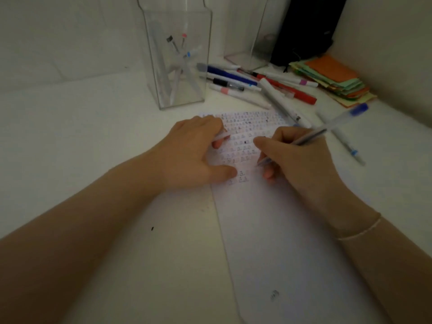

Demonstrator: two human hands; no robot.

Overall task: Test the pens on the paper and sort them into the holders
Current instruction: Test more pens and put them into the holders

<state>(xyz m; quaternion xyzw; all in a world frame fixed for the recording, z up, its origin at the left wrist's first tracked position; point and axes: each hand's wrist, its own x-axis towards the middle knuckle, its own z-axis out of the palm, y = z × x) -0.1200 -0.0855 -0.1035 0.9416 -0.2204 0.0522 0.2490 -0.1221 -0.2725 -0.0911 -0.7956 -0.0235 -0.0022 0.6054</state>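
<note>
1. Spanning the whole view was a white table [70, 141], with white walls behind and to the right.
2. A long sheet of paper [268, 230] lay on it, running from the near edge toward the far side; its far part carried rows of small test marks, its near part was mostly blank.
3. A clear holder [177, 59] stood upright just beyond the paper's far left corner, with several pens leaning inside. A second clear holder [247, 50] stood further back to the right, beside a black object [306, 29]; its contents could not be told.
4. A stack of coloured notes [334, 80] lay at the far right.
5. A loose pile of pens [252, 86] lay between the holders and the paper, most with long axes running left to right.
6. The left hand [194, 155] rested on the paper's left edge, fingers curled round a whitish pen cap [222, 136].
7. The right hand [297, 157] gripped a clear pen [311, 136] in a writing hold, tip down-left on the paper, blue end pointing up-right, hiding some marks.
8. Another clear pen [343, 139] lay just right of that hand, crossing under the held pen.
</note>
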